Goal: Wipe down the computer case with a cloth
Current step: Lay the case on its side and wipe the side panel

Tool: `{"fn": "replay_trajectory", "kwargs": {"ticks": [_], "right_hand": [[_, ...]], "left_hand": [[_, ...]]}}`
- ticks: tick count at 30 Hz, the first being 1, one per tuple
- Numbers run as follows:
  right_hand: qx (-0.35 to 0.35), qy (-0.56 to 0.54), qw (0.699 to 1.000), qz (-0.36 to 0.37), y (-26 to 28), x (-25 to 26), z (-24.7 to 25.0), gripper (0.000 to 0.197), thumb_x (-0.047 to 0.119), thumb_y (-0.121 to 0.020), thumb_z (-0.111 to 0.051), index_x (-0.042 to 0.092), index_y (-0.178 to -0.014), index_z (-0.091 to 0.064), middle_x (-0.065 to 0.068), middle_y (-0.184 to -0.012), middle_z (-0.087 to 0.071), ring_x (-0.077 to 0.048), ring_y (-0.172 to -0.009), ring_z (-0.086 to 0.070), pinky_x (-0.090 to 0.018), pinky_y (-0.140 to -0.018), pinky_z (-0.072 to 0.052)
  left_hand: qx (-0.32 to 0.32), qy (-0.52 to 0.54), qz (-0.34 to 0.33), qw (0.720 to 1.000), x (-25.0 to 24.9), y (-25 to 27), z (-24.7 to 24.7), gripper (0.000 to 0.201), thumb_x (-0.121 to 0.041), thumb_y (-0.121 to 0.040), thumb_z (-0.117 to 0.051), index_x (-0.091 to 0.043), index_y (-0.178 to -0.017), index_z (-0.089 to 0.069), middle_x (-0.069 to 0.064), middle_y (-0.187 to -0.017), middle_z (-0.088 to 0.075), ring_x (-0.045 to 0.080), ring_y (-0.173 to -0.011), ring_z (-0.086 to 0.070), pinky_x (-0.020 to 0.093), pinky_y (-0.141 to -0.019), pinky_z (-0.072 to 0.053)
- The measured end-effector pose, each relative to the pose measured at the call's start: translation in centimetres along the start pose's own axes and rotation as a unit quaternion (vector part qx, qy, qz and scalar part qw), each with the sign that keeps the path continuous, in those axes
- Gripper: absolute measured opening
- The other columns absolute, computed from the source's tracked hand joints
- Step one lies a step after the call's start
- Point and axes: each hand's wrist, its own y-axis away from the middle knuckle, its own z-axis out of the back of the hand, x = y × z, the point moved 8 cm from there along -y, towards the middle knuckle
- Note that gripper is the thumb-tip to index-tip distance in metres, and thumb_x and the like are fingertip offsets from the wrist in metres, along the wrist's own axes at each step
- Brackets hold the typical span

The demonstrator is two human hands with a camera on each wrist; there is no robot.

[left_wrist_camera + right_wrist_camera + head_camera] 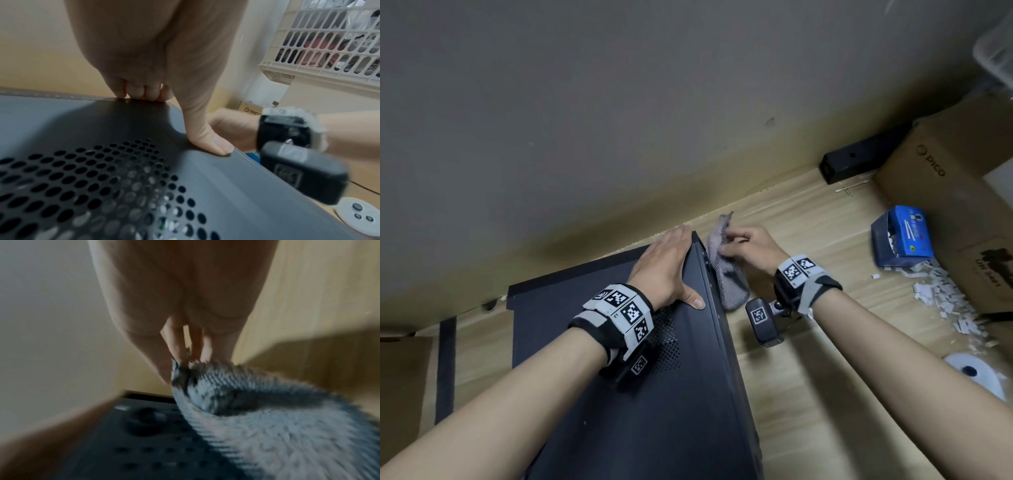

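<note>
A black computer case lies on its side on the wooden floor, its perforated vent panel facing up. My left hand rests flat on the far right corner of that panel, fingers straight and thumb along the edge. My right hand pinches a grey knitted cloth between thumb and fingertips. The cloth hangs against the case's right side face, which has holes and a round part. The right wrist view is blurred with motion, and the cloth fills its lower right.
A grey wall stands close behind the case. On the floor to the right lie a blue box spilling small white pieces, a PICO cardboard box, a black bar and a white controller. A white lattice basket stands farther right.
</note>
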Motion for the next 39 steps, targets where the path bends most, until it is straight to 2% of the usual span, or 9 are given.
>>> {"fn": "replay_trajectory", "kwargs": {"ticks": [3, 6, 11, 14, 19, 23, 28, 32, 39], "right_hand": [[0.068, 0.073, 0.994, -0.046, -0.7, -3.2, -2.4, 0.054, -0.011, -0.088, -0.056, 0.006, -0.139, -0.052, -0.012, -0.124, -0.065, -0.018, -0.091, -0.066, -0.030, -0.081, -0.055], [0.034, 0.185, 0.982, 0.016, -0.6, -4.5, -3.4, 0.047, -0.009, -0.085, -0.060, 0.004, -0.131, -0.061, -0.007, -0.136, -0.058, -0.019, -0.125, -0.054, -0.022, -0.109, -0.035], [0.053, 0.157, 0.986, -0.020, 1.3, -6.6, -2.9, 0.030, 0.003, -0.072, -0.066, 0.024, -0.052, -0.070, 0.013, -0.052, -0.052, -0.010, -0.061, -0.047, -0.027, -0.068, -0.042], [0.110, 0.077, 0.991, -0.008, 3.0, -5.9, -2.5, 0.019, 0.008, -0.076, -0.063, -0.009, -0.073, -0.070, -0.007, -0.066, -0.063, -0.016, -0.065, -0.057, -0.025, -0.065, -0.045], [0.090, -0.318, 0.943, 0.022, 4.0, -1.6, -1.4, 0.036, 0.003, -0.076, -0.060, -0.006, -0.110, -0.068, -0.021, -0.104, -0.070, -0.028, -0.094, -0.068, -0.038, -0.086, -0.055], [0.048, -0.093, 0.985, 0.139, 3.9, 2.3, -3.1, 0.042, 0.015, -0.094, -0.060, 0.005, -0.135, -0.057, 0.000, -0.128, -0.059, -0.007, -0.118, -0.056, -0.031, -0.105, -0.044], [0.058, 0.136, 0.957, 0.250, 4.8, 2.2, -6.6, 0.050, 0.036, -0.105, -0.039, 0.024, -0.153, -0.031, 0.004, -0.163, -0.024, -0.008, -0.151, -0.014, -0.037, -0.123, -0.019], [0.006, 0.082, 0.962, 0.260, 5.1, 2.9, -5.2, 0.025, 0.020, -0.104, -0.043, 0.012, -0.121, -0.060, 0.001, -0.120, -0.065, -0.016, -0.114, -0.060, -0.039, -0.101, -0.047], [-0.025, 0.153, 0.981, 0.121, 4.0, -2.9, -4.1, 0.033, 0.008, -0.096, -0.053, 0.022, -0.066, -0.048, -0.001, -0.070, -0.057, -0.020, -0.071, -0.053, -0.035, -0.069, -0.044]], "left_hand": [[0.003, -0.003, -0.001, 1.000, 0.0, 0.0, -0.1, 0.145, -0.049, -0.052, -0.090, -0.012, -0.156, 0.003, 0.006, -0.164, 0.002, 0.018, -0.151, 0.003, 0.032, -0.123, -0.004], [0.006, -0.001, 0.002, 1.000, 0.1, 0.1, -0.2, 0.145, -0.049, -0.053, -0.090, -0.012, -0.156, 0.005, 0.005, -0.164, 0.003, 0.017, -0.151, 0.004, 0.033, -0.123, -0.004], [0.003, -0.001, -0.001, 1.000, 0.0, -0.1, -0.1, 0.144, -0.048, -0.053, -0.090, -0.013, -0.156, 0.006, 0.004, -0.164, 0.004, 0.016, -0.151, 0.005, 0.030, -0.123, -0.002], [0.007, -0.004, 0.002, 1.000, 0.1, -0.1, -0.2, 0.145, -0.050, -0.053, -0.089, -0.014, -0.156, 0.007, 0.002, -0.164, 0.006, 0.016, -0.151, 0.006, 0.033, -0.123, -0.003], [0.004, 0.001, 0.002, 1.000, 0.2, -0.1, -0.2, 0.145, -0.050, -0.052, -0.089, -0.015, -0.156, 0.006, 0.002, -0.164, 0.005, 0.016, -0.151, 0.006, 0.034, -0.123, -0.004], [-0.015, 0.015, -0.004, 1.000, 0.2, -0.1, 0.0, 0.145, -0.051, -0.050, -0.090, -0.016, -0.157, 0.002, 0.001, -0.165, 0.001, 0.015, -0.151, 0.003, 0.026, -0.120, 0.001], [-0.014, 0.015, -0.001, 1.000, 0.4, -0.3, -0.3, 0.147, -0.053, -0.048, -0.091, -0.015, -0.157, 0.001, 0.001, -0.165, -0.001, 0.014, -0.151, 0.002, 0.029, -0.123, -0.003], [-0.011, 0.009, 0.000, 1.000, 0.1, -0.1, 0.0, 0.145, -0.050, -0.051, -0.090, -0.013, -0.157, 0.001, 0.002, -0.165, 0.001, 0.014, -0.151, 0.003, 0.025, -0.119, 0.001], [-0.003, 0.001, 0.009, 1.000, 0.0, 0.0, 0.1, 0.144, -0.048, -0.053, -0.090, -0.013, -0.156, 0.003, 0.003, -0.165, 0.002, 0.016, -0.151, 0.003, 0.027, -0.120, -0.001]]}}
